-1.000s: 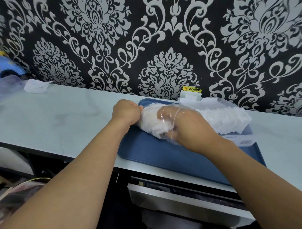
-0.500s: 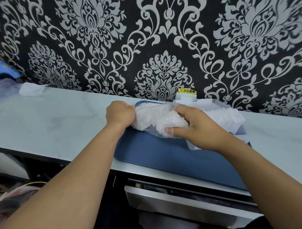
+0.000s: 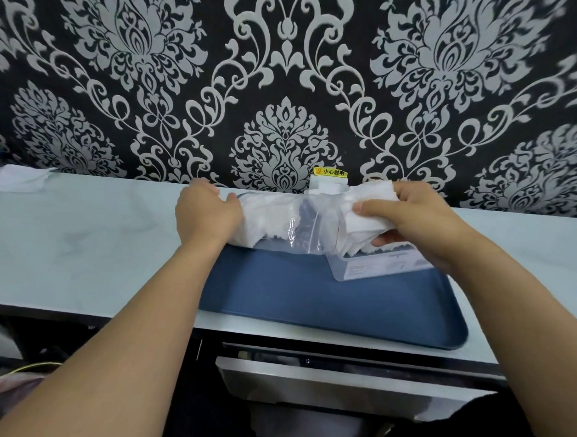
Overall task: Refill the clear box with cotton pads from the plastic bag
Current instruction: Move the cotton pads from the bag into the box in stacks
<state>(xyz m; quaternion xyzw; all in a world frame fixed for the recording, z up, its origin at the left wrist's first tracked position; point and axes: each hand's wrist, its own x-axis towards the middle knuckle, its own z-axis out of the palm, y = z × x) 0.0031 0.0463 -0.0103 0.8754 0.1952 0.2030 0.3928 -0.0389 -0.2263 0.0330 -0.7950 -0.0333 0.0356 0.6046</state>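
Head view looked down on a pale counter [image 3: 83,244] with a blue tray [image 3: 310,301] set against patterned wallpaper. Two bare forearms reached forward over the tray.

At the tray's far edge, the left hand [image 3: 205,215] had its fingers curled round the closed end of the plastic bag [image 3: 280,221]. That bag lay on its side with its long axis running left to right and its mouth pointing right. Cotton pads still filled its left part, and the clear film near the mouth looked slack and mostly empty.

To the right, the right hand [image 3: 408,216] gripped a thick stack of pads [image 3: 365,221], thumb on the near side and fingers wrapped over the far side. It held the stack just clear of the bag's mouth and directly above the clear box [image 3: 370,270].

That box sat on the tray's far right part, just beside the bag's mouth, and pads already showed inside it. Its rim was partly hidden by the stack and the film, so it probably stood open at the top, though that was hard to confirm.

Since the box lay straight below the right hand, a short downward move would likely seat the stack. The left hand was farther from the box, steadying the bag.
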